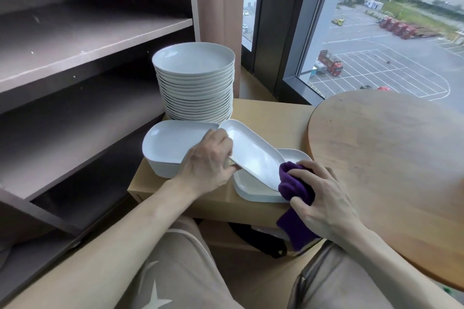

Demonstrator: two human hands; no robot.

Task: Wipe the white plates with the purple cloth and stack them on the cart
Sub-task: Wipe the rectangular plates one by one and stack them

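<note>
My left hand (207, 155) grips the near left edge of a white oblong plate (251, 150), tilted above the cart top (271, 118). My right hand (324, 195) holds the purple cloth (295, 183) bunched against the plate's near right end; a tail of cloth hangs below. Under the held plate lies a low stack of white oblong plates (253, 190). To its left sits a thicker stack of white oblong plates (168, 143). Behind them stands a tall stack of round white plates (194, 83).
A dark shelf unit (88, 40) fills the left side. A round wooden table (391, 165) is close on the right, overlapping the cart's edge. Windows (376, 32) are behind. A black bag (258, 238) lies on the cart's lower level. My knees are below.
</note>
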